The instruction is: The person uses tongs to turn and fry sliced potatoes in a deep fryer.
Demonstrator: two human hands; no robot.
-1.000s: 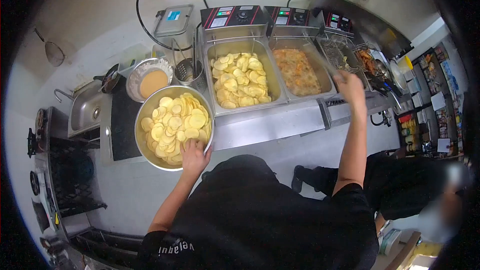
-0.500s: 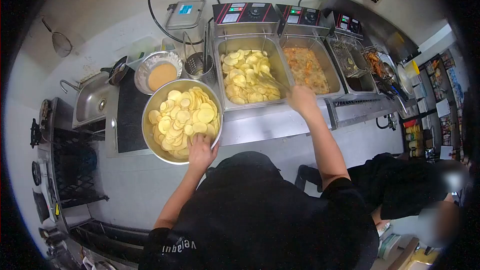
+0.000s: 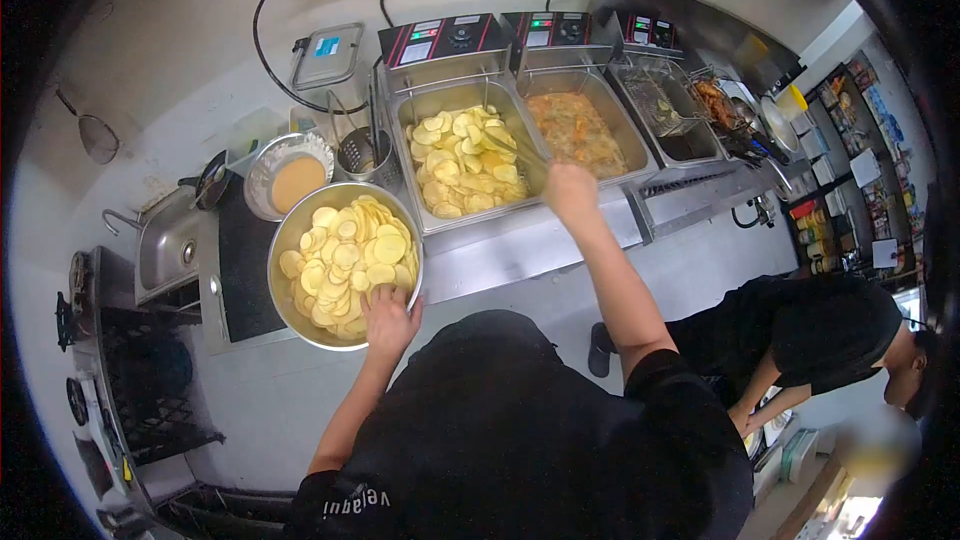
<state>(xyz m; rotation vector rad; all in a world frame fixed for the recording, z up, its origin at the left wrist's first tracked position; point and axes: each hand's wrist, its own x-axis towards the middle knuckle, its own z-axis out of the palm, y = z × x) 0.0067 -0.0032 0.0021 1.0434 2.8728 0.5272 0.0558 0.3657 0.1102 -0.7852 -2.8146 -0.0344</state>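
Observation:
A large steel bowl (image 3: 277,292) heaped with thin potato slices (image 3: 345,255) stands at the counter's front. At its near right rim rests my left hand (image 3: 390,318), fingers inside against the slices and thumb by the outside edge. My right hand (image 3: 572,195) is closed around the handle of a long metal utensil (image 3: 530,150). The utensil's far end reaches into the left fryer (image 3: 405,155) among potato slices (image 3: 462,165); its tip is blurred, so I cannot tell its exact shape.
The middle fryer (image 3: 628,130) holds bubbling orange-brown food; a wire basket (image 3: 660,105) sits in the right one. Left of them are a batter bowl (image 3: 262,180), a perforated steel container (image 3: 362,153) and a sink (image 3: 180,250). A co-worker in black (image 3: 800,330) stands at right.
The whole view has shifted, so the counter appears further left. My right hand still holds the utensil over the left fryer, and my left hand stays on the bowl's rim. The co-worker has shifted posture.

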